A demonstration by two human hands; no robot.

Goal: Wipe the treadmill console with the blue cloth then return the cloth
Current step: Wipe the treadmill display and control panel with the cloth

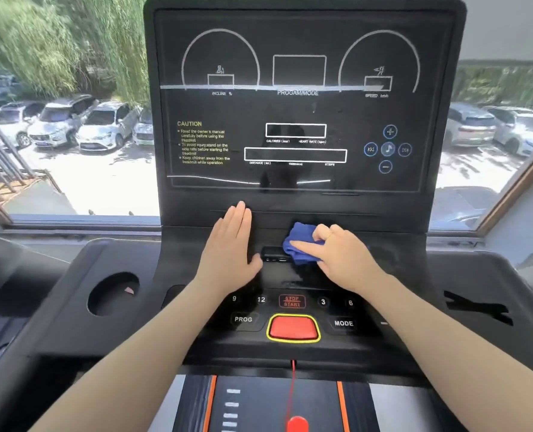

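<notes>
**Wiping the ledge under the display**

We face the treadmill console (302, 113), its dark display panel at twelve o'clock. Our left hand (229, 247) lies flat at ten o'clock, fingers straight, bracing. Our right hand (341, 258) at two o'clock grips the bunched blue cloth (301, 244), fingers curled over it. We should press evenly and sweep sideways, clear of the red button (293, 327) at six. The small slot (273, 254) beside the cloth, possibly ports, wants light pressure.

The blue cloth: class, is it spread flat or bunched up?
Bunched up. The blue cloth sits crumpled in folds under the right hand, which presses it against the console.
</notes>
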